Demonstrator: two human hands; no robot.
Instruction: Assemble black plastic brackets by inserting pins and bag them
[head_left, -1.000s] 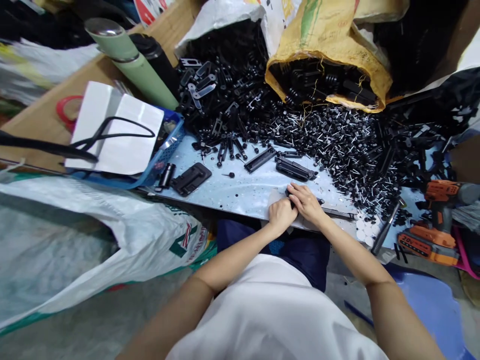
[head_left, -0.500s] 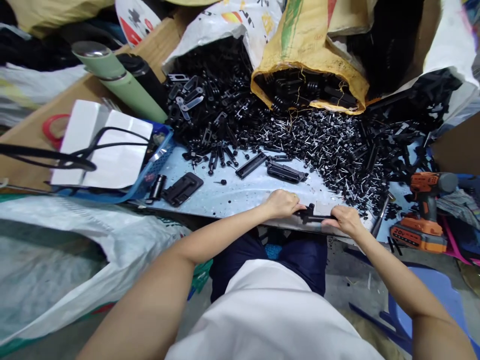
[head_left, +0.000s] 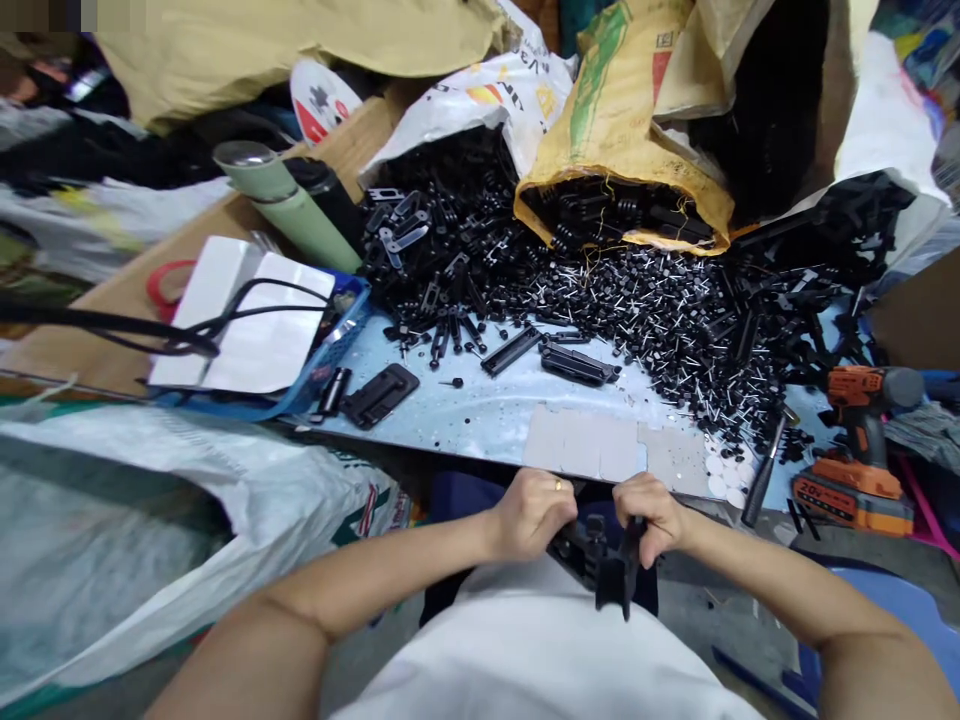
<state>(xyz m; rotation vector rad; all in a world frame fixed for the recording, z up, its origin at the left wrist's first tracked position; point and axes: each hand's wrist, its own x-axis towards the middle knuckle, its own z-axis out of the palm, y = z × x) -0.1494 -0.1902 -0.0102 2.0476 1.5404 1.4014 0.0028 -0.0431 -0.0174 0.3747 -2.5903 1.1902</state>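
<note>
- Left hand [head_left: 536, 515]: fingers curled shut, gripping the left end of the black part [head_left: 611, 585]; 1 ring on it.
- Right hand [head_left: 654, 512]: thumb and fingers pinched on the part's right side.
- Part: held between the 2 hands, off the table [head_left: 495, 405], just past its near edge, in front of the white shirt [head_left: 540, 650].
- Grey pads [head_left: 581, 442]: flat along that edge.
- 1 cordless drill [head_left: 866, 440]: upright, far right, beside dark-handled tool [head_left: 763, 478].
- Loose pins [head_left: 622, 310]: heaped below yellow sack [head_left: 607, 130].

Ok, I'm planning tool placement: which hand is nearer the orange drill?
Right. The right hand is left of the orange drill; the left hand is farther left, with the black part between them.
</note>
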